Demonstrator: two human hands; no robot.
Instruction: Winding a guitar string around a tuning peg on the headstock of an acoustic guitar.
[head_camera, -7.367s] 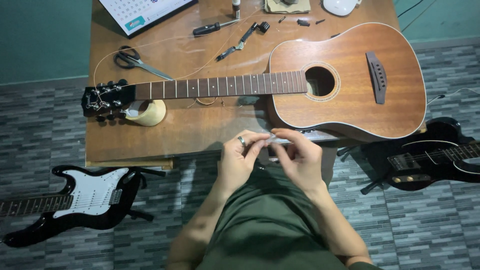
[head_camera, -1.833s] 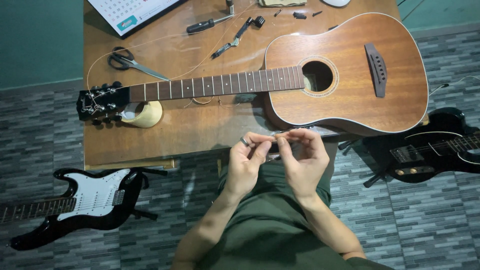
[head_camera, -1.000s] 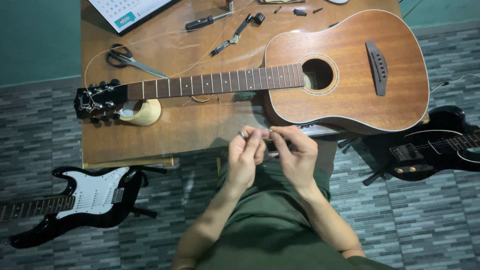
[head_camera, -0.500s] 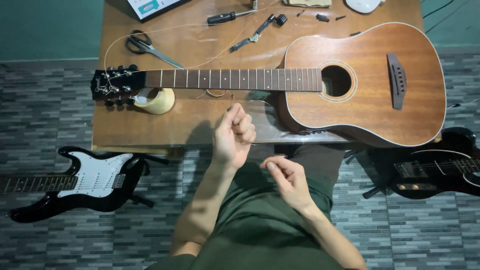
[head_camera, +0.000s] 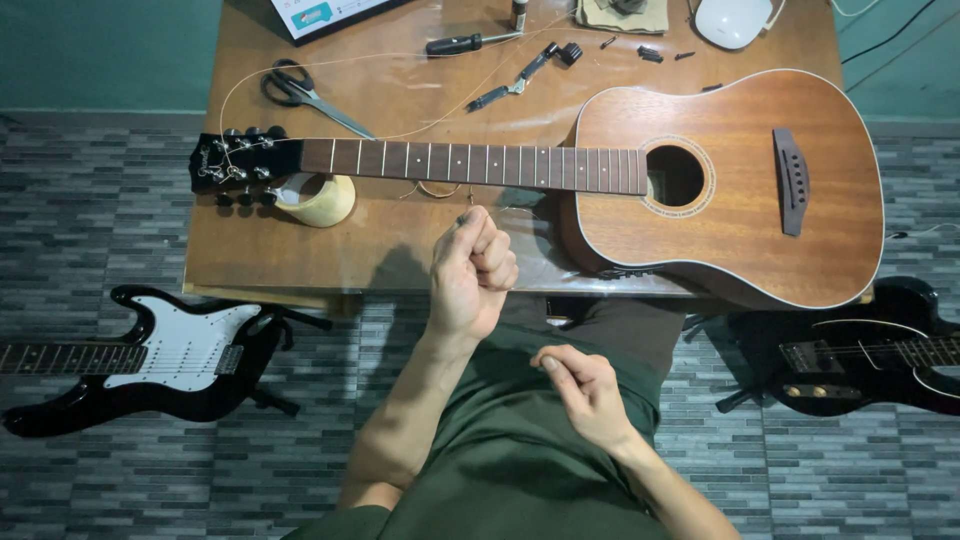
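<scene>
Left hand (head_camera: 472, 270): fingers (head_camera: 492, 255) clenched into a fist, thumb side up, raised over the near edge of the table (head_camera: 300, 265); a small dark tip showed at the top of the fist, too small to identify

Right hand (head_camera: 588, 395): lower, over the lap, thumb pressed to the curled forefinger in a pinch; whether a thin wire ran between the two hands could not be told

Acoustic guitar (head_camera: 730, 180): brown, lying flat on the table just beyond the left hand, body to the right, headstock (head_camera: 235, 165) to the left, neck propped on a pale rest (head_camera: 322, 202); fretboard appeared bare of strings

Loose string (head_camera: 380, 56): thin, looping from the headstock across the far part of the table

Beyond the neck: scissors (head_camera: 300, 90), screwdriver (head_camera: 462, 43), small winder tool (head_camera: 522, 72)

Floor: black-and-white electric guitar (head_camera: 150, 355) at left, black electric guitar (head_camera: 870, 360) at right

Step, as judged: stringing work at the neck, hands drawn apart as if tensioning something fine. A further move would call for a firm pinch and a steady pull clear of the guitar's top
</scene>
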